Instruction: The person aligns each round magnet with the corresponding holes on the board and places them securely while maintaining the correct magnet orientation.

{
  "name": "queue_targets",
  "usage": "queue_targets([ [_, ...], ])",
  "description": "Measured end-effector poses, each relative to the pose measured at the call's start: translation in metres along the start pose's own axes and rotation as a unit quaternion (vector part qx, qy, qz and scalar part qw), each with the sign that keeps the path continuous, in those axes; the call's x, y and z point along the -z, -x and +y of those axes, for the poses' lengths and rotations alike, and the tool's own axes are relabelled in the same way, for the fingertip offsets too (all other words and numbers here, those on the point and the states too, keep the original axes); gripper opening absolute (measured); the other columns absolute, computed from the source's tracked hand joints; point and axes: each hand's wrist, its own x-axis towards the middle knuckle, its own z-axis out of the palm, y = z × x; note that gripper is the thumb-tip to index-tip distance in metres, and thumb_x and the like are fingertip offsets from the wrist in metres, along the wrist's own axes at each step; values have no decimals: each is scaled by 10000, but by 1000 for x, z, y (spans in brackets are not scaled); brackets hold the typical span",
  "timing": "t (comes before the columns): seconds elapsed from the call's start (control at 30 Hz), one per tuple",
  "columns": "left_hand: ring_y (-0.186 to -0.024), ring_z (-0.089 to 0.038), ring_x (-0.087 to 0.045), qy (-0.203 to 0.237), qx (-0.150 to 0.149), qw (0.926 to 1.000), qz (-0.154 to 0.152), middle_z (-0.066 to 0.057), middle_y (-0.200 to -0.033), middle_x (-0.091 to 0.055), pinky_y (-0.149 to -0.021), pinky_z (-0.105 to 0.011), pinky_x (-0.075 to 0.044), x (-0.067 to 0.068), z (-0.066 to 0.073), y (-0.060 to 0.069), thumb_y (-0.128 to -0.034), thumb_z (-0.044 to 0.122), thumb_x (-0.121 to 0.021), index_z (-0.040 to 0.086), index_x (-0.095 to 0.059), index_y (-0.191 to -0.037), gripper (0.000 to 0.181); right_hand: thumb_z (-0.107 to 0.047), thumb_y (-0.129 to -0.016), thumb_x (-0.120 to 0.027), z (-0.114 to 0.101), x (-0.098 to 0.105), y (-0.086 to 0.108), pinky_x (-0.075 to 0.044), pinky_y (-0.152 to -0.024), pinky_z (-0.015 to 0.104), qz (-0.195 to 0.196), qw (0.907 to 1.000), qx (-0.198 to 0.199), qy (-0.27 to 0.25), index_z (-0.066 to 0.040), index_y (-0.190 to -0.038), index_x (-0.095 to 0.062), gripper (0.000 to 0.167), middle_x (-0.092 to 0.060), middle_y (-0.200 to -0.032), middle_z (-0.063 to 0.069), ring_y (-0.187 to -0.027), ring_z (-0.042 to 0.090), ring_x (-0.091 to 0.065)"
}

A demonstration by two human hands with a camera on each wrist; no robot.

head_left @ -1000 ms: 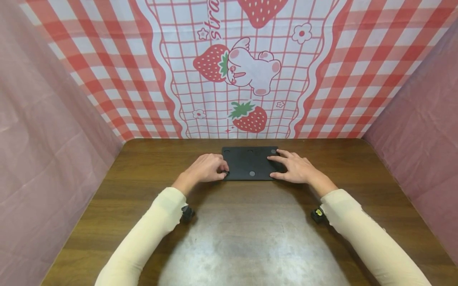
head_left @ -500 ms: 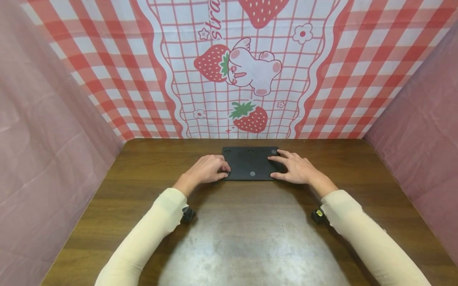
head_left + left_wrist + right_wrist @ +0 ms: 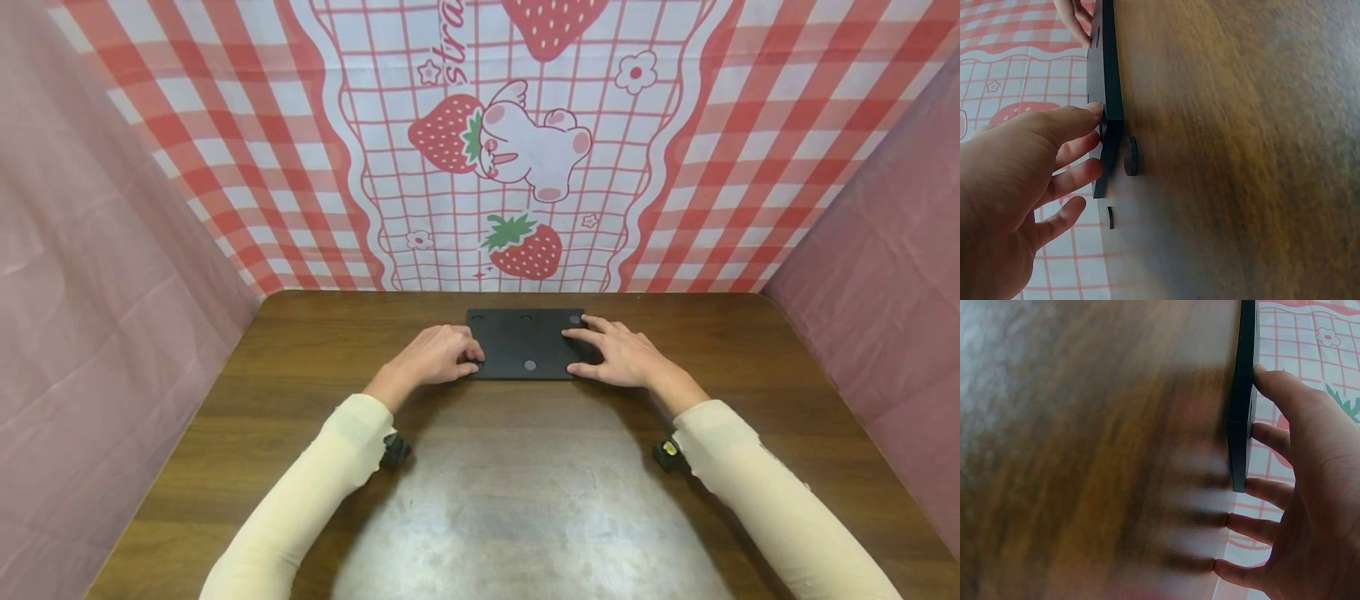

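Observation:
A flat black rectangular board lies near the table's back edge, with grey and dark round spots on its top. At its near left corner my left hand pinches a small black disc, seen nearly edge-on in the left wrist view and mostly hidden by the thumb and fingers. Two more black pieces rest on the table beside the corner: a thick disc and a thinner-looking one. My right hand spreads over the board's right end. Its thumb and some fingertips touch the board; other fingertips reach the table.
The wooden table extends toward me, with a bright glare in its middle. A red-and-white strawberry cloth hangs right behind the back edge. Pink curtains close off both sides. Dark wrist cameras hang under both sleeves.
The left fingertips have shifted slightly at the board's corner, and the dark disc between them now shows less in the head view. The right hand and the board look unmoved.

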Motion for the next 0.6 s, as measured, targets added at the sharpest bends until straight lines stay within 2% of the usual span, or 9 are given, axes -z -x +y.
queue_targets([
  [0.3, -1077, -169, -796, 2, -77, 9999, 69, -6, -1171, -828, -975, -386, -657, -1, -1, 1, -1058, 274, -812, 189, -880, -1210, 187, -624, -1056, -689, -1, 2, 1, -450, -1131, 863, 3, 10000, 22, 9, -261, -1704, -516, 762, -337, -1837, 233, -1607, 600, -432],
  [0.47, -1054, -182, -805, -1, -189, 9992, 338, -2, -1148, -832, -956, -401, -661, 1, -2, 1, -1038, 276, -827, 194, -881, -1152, 151, -621, -1059, -690, -1, 2, 1, -458, -1127, 853, -30, 10000, 10, 23, -261, -1709, -510, 764, -330, -1841, 229, -1606, 591, -435],
  [0.6, -1015, -178, -803, 73, -152, 9985, 529, 2, -1142, -830, -931, -406, -661, 5, -3, 4, -1025, 274, -831, 198, -881, -1128, 138, -629, -1059, -692, -1, 1, 1, -457, -1122, 859, -36, 10000, 27, 13, -256, -1706, -514, 768, -333, -1838, 236, -1600, 598, -438],
])
